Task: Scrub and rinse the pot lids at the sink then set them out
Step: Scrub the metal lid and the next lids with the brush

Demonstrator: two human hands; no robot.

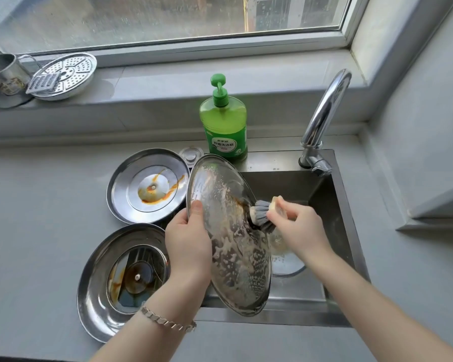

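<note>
left hand [187, 239] grips sudsy lid [228, 246] over sink [345, 194]; right hand [296, 226] clasps brush [262, 211]; 2 stained lids [147, 185] on counter [37, 205]

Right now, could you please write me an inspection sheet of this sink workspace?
surface: grey counter around a steel sink.
job's things: soapy lid tilted over the sink; far stained lid and near stained lid lie on the counter; brush against the soapy lid.
clutter: green soap bottle; clear item in the sink, unclear what.
grips: left hand holds the soapy lid's edge; right hand holds the brush.
cables: nothing seen.
surroundings: faucet, window; perforated plate, grater and metal cup on the sill.
</note>
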